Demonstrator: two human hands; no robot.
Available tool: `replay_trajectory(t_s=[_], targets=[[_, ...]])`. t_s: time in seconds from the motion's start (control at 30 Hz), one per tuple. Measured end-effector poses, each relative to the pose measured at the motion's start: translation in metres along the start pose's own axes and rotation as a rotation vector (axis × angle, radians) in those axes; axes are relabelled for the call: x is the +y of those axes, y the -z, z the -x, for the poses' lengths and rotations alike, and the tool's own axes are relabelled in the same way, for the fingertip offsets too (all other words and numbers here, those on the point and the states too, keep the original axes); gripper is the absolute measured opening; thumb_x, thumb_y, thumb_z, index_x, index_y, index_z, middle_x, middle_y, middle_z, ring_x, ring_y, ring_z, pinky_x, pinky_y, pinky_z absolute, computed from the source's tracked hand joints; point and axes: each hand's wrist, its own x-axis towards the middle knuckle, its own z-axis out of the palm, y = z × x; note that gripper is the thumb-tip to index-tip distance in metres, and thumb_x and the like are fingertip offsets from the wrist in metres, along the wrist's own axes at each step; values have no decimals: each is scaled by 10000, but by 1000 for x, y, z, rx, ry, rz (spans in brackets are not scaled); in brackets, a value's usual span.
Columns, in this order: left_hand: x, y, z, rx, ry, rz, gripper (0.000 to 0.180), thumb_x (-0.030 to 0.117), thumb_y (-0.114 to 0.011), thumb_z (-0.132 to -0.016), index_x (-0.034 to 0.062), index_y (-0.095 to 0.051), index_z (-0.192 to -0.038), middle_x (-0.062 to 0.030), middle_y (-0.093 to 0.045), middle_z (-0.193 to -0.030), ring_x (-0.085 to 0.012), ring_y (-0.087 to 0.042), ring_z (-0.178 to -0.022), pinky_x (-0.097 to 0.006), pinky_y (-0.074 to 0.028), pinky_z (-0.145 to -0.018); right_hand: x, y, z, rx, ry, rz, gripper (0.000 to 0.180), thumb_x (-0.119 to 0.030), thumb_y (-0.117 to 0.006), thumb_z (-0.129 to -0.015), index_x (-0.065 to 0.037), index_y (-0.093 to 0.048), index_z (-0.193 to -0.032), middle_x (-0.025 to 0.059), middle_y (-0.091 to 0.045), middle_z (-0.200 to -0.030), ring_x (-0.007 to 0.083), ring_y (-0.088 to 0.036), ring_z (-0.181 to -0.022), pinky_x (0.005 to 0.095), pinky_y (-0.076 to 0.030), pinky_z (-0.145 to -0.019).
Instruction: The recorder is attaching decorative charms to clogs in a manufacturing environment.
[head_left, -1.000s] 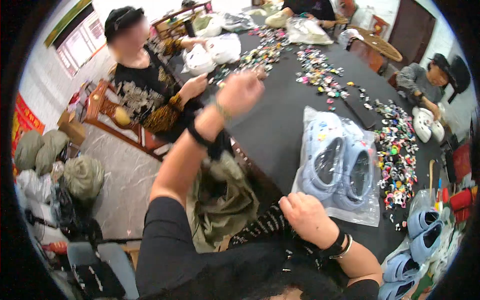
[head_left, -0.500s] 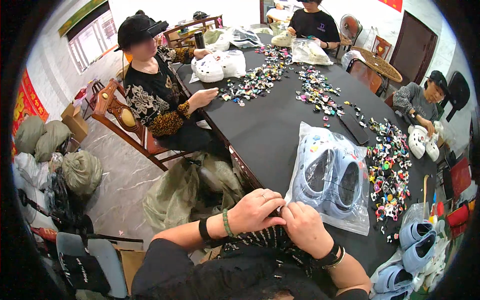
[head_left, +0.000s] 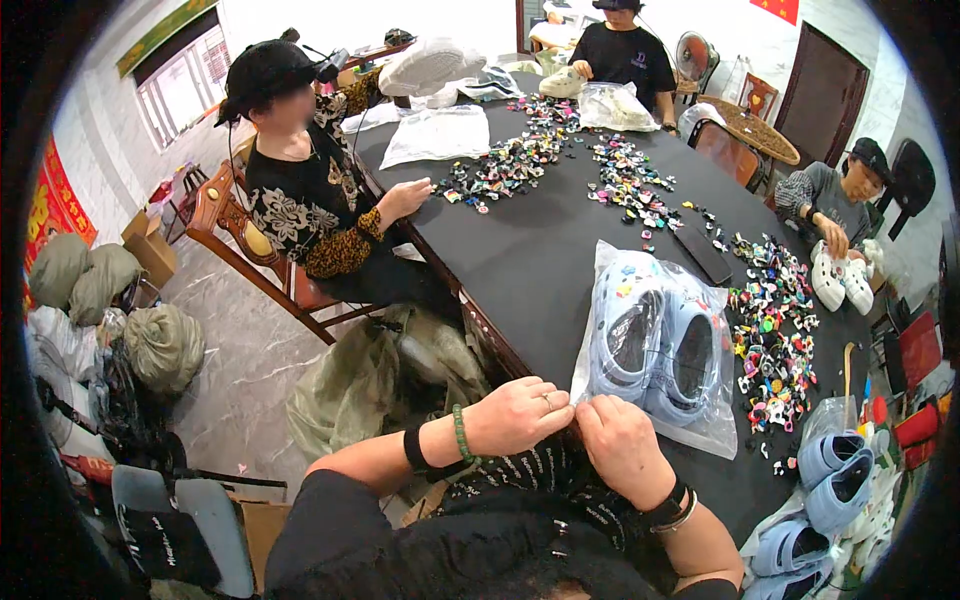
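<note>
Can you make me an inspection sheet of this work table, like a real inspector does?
Surface: black tabletop, dark wooden edge.
Job's things: pale blue clogs in a clear bag.
Clutter: small colourful pieces in loose piles; flat dark object.
Hands: left hand and right hand meet fingertip to fingertip by the bag's near corner; grip unclear.
Cables: nothing clearly seen.
Surroundings: three other people; sacks on the floor, left.

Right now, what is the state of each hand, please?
Left hand: closed, by a corner of the bag; grip on it unclear.
Right hand: closed, beside the left; anything held cannot be told.
</note>
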Motion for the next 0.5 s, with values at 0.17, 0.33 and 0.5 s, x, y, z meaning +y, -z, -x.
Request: replay_trajectory(t_s=[0.17, 0.33, 0.5], targets=[[-3, 7, 5, -38, -100, -39, 263, 103, -628, -738, -11, -601, -974, -104, -609, -966, -224, -607, -812, -332, -506, -699, 3, 6, 4, -30, -2, -43, 91, -99, -572, -761, -63, -538, -837, 87, -506, -789, 241, -545, -751, 351, -453, -644], [-17, 16, 21, -1, -50, -54, 264, 122, -641, -756, -5, -600, -984, -100, -616, -974, -225, -616, -804, -330, -507, -697, 21, 11, 27, -35, -141, -1, 93, -60, -636, -758, -57, -549, -791, 102, -523, -830, 287, -543, -796, 400, -452, -685], [-27, 16, 28, -42, 9, -78, 247, 109, -663, -736, 25, -606, -961, -81, -624, -952, -216, -625, -781, -345, -509, -678, 43, 22, 58, -87, -255, 104, 55, -66, -588, -771, -65, -560, -818, 99, -503, -820, 283, -528, -826, 391, -436, -694]])
